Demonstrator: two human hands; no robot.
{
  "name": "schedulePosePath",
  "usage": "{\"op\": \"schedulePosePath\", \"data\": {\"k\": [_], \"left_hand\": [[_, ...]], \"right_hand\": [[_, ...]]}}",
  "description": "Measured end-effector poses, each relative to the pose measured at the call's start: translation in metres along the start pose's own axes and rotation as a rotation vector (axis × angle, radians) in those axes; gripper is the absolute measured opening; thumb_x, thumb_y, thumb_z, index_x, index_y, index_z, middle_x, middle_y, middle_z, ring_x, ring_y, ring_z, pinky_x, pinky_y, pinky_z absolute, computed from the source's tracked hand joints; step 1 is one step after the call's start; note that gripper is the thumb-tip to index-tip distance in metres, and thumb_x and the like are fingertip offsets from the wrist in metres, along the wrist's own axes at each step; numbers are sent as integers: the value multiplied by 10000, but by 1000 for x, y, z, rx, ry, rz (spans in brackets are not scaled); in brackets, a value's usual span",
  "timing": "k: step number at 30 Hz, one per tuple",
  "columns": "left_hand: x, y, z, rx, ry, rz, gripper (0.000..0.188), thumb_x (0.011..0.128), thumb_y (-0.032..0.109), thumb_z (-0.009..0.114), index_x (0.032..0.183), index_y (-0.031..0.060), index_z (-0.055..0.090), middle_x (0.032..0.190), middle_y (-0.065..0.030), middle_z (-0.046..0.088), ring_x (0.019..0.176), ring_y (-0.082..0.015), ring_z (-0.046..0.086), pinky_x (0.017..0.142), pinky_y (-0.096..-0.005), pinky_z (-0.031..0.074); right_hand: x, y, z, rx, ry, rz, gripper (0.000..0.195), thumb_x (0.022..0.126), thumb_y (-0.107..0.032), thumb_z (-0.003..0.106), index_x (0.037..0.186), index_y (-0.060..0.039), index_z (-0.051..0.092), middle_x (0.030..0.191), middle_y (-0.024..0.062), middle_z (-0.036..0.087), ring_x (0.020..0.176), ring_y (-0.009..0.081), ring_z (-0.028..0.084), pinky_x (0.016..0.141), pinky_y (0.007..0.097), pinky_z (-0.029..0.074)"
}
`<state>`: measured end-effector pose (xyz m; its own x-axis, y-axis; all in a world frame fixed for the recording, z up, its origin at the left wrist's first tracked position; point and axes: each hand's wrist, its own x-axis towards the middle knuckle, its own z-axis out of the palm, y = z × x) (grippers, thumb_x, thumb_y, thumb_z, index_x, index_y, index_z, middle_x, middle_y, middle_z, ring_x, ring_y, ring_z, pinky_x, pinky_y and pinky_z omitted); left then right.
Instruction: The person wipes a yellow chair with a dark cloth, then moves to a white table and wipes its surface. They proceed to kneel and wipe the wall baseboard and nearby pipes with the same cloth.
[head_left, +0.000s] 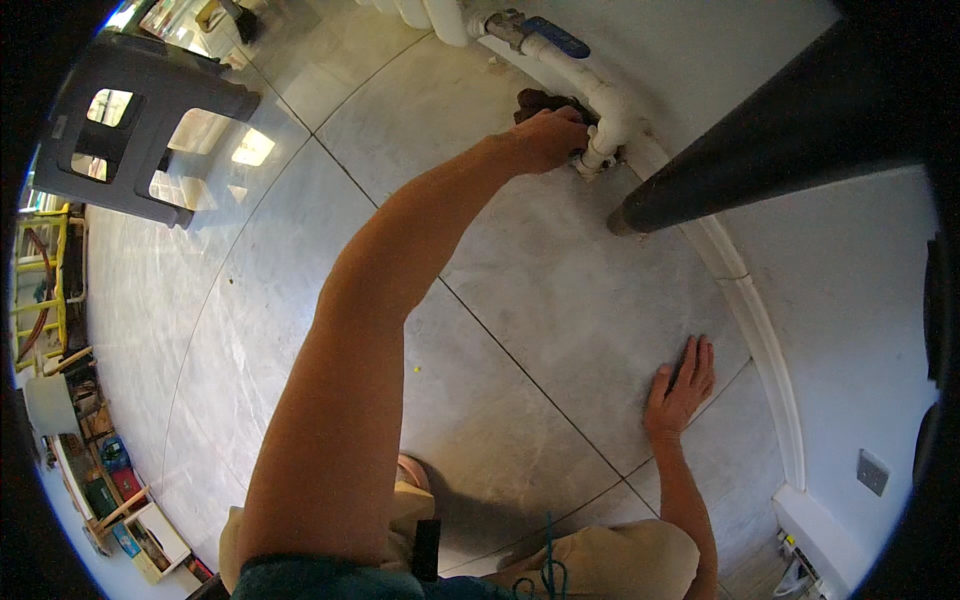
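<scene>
My left hand (550, 140) reaches to the foot of the wall, its fingers on a dark brown cloth (534, 103) beside a white pipe elbow (613, 124). How firmly the fingers hold the cloth is partly hidden. Above the elbow, the pipe runs to a valve with a blue lever handle (556, 37), near a white radiator (442, 16). My right hand (681, 391) lies palm down on the grey floor tiles (570, 330) near the skirting, fingers apart, holding nothing.
A thick black tube (720, 165) slants down to the floor between my hands, against the skirting board (757, 307). At the upper left stands a dark plastic step stool (135, 135). A yellow rack (41, 285) and boxes of items line the far left. A wall socket (873, 472) is at the right.
</scene>
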<state>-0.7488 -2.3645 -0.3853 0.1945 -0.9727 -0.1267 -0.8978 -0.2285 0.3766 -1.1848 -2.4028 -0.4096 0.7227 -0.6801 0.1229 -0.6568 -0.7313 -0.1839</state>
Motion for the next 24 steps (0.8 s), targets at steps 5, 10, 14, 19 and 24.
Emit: {"op": "schedulePosePath", "data": {"k": [5,10,14,19,24], "left_hand": [[-2,-8,6,42,101,60,466,865,4,561,1293,186,553,1406,-47,447,1260,-291,441,1032,-430,405],[-13,-36,11,299,270,-77,509,857,75,615,1338,193,498,1438,-27,411,1302,-309,383,1029,-451,401],[-15,-39,6,299,286,-574,417,928,166,519,1342,147,470,1388,-100,426,1266,-344,392,985,-487,434],[-67,-71,2,234,248,-860,364,913,91,476,1274,89,521,1246,-142,499,1175,-375,460,944,-465,468],[-116,-27,-10,162,553,-666,260,852,28,546,1104,25,608,1162,-160,535,1097,-329,519,907,-417,483]], "right_hand": [[2,-5,-4,21,-5,13,550,959,-316,425,1438,-53,363,1518,126,302,1417,312,234,1131,506,125],[0,-3,2,21,-9,10,548,973,-346,403,1433,-50,369,1517,126,302,1415,311,235,1132,508,127],[-1,-4,-3,14,-17,26,551,974,-357,401,1431,-50,370,1513,129,306,1414,311,239,1133,514,124],[2,-10,-4,47,-7,17,540,966,-324,410,1428,-49,372,1511,131,306,1416,311,235,1133,525,117],[1,-6,-4,16,-9,34,536,954,-293,422,1428,-46,373,1516,131,300,1419,312,229,1133,526,116]]}}
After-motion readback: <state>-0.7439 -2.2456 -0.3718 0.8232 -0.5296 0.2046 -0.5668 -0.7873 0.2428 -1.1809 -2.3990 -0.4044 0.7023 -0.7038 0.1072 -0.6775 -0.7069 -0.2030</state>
